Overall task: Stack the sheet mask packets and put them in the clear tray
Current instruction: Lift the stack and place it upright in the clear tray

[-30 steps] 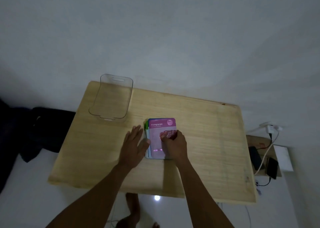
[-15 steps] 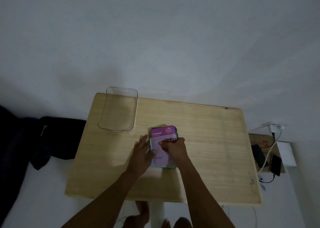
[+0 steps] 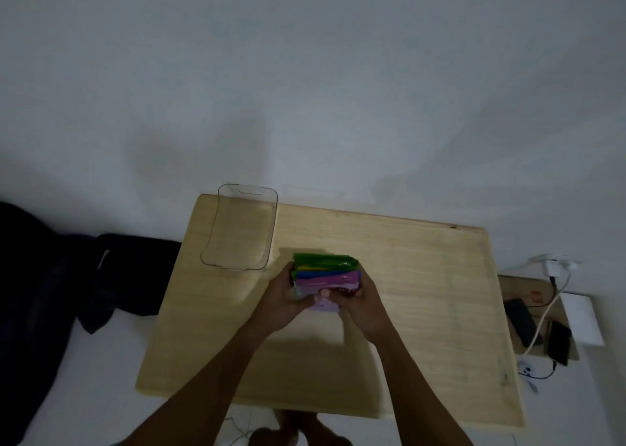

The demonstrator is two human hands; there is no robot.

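Stack of sheet mask packets point(image 3: 325, 277) now raised off the wooden table point(image 3: 423, 293), tilted, far edges fanned; it lay flat before. My left hand point(image 3: 283, 305) and right hand point(image 3: 364, 305) clamp its sides. Clear tray point(image 3: 272, 228) sits far-left, apart

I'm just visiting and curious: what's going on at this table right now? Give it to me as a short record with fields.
Surface: wooden table
Held item: stack of sheet mask packets, green, blue and purple edges fanned, purple nearest the camera
Left hand: grips the stack's left side
Right hand: grips the stack's right side
Clear tray: far left of the table, nothing in it
Task stage: packets gathered, not yet in the tray
Beside the table: phones and a charger cable on the right
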